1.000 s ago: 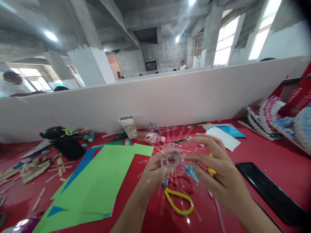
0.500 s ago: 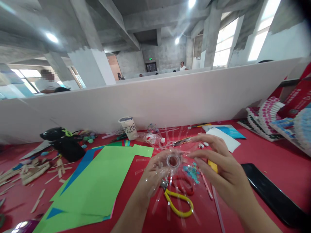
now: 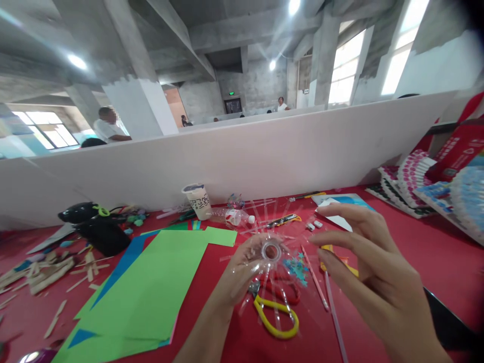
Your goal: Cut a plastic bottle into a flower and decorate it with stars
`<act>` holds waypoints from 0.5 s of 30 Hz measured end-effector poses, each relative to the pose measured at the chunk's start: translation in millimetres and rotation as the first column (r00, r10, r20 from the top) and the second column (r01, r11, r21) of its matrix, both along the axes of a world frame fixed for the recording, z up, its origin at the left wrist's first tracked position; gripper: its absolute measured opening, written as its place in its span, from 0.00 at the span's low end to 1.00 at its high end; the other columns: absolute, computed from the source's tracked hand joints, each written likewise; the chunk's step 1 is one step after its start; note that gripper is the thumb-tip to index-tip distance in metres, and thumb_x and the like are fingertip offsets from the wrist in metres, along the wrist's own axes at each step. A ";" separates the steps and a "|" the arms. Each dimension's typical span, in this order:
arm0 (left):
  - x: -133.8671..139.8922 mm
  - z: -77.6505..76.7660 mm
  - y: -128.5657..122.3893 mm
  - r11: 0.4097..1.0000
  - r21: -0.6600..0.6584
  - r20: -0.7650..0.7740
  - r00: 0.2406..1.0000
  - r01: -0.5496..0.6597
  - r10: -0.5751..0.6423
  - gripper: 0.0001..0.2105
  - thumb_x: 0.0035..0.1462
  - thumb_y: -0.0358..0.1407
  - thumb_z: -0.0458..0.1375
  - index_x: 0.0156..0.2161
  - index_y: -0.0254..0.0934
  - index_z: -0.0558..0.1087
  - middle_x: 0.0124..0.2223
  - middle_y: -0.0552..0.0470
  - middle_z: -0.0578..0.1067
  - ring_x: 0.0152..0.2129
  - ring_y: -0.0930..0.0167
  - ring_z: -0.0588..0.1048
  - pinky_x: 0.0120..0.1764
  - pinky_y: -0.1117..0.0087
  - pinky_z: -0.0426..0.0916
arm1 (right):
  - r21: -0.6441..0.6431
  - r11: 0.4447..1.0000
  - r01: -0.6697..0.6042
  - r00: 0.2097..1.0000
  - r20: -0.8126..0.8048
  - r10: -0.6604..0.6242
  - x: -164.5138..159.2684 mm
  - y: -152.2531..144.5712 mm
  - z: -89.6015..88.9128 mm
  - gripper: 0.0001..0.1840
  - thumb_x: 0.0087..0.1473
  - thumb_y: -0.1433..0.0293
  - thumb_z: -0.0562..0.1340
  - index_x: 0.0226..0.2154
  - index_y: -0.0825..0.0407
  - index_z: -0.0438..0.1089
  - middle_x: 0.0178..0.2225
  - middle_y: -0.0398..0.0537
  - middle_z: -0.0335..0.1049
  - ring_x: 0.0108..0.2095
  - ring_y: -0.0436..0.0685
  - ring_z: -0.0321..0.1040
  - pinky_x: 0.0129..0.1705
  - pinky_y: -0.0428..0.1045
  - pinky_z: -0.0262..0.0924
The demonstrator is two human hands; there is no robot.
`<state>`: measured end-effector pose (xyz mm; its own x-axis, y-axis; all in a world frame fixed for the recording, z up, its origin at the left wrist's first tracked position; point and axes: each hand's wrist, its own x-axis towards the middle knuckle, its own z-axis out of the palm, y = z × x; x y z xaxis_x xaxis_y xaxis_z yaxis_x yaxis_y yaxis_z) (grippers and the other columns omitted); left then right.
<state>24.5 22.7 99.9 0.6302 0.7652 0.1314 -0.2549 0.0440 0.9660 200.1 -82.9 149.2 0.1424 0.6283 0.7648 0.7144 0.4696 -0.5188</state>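
Observation:
My left hand (image 3: 242,269) is closed around a clear plastic bottle neck (image 3: 271,250), its round mouth facing me and thin see-through strips fanning out all round. To the right, my right hand (image 3: 372,267) hovers with fingers curved and apart, and I see nothing between them. Under the strips lie scissors with yellow handles (image 3: 278,327) and a red-handled pair (image 3: 285,292). Blue star-shaped pieces (image 3: 297,269) are beside the bottle neck. A pink stick (image 3: 315,280) and a pale straw (image 3: 335,320) rest between the two hands.
Green paper sheets (image 3: 139,282) cover the left middle. Behind are a paper cup (image 3: 197,201), a small bottle (image 3: 238,218) and a utility knife (image 3: 283,221). Wooden sticks (image 3: 56,269) lie far left near a black container (image 3: 100,232). A phone (image 3: 449,320) is partly hidden. A white partition (image 3: 264,156) stands behind.
My right hand has moved right, away from the plastic strips, and now covers much of the phone. My left hand stays on the bottle neck, almost unmoved.

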 end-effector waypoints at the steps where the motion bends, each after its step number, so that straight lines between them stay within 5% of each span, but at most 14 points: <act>1: 0.4 -2.2 0.8 1.000 -0.006 0.000 1.000 0.000 0.000 0.17 0.47 0.32 0.62 0.45 0.39 0.74 0.44 0.46 0.77 0.44 0.62 0.72 0.45 0.66 0.64 | -0.003 1.000 0.000 1.000 0.017 0.000 0.1 0.8 0.6 0.12 0.55 0.76 0.57 0.37 0.44 0.70 0.52 0.46 0.60 0.52 0.62 0.58 0.50 0.61 0.54; 15: 5.0 -18.8 7.5 0.997 -0.026 -0.009 0.997 -0.079 0.078 0.18 0.45 0.29 0.64 0.44 0.40 0.73 0.42 0.50 0.76 0.39 0.70 0.72 0.45 0.70 0.63 | -0.044 0.998 0.049 0.995 -0.090 -0.053 12.4 8.9 2.0 0.10 0.57 0.73 0.56 0.35 0.43 0.71 0.49 0.46 0.63 0.52 0.61 0.59 0.52 0.60 0.54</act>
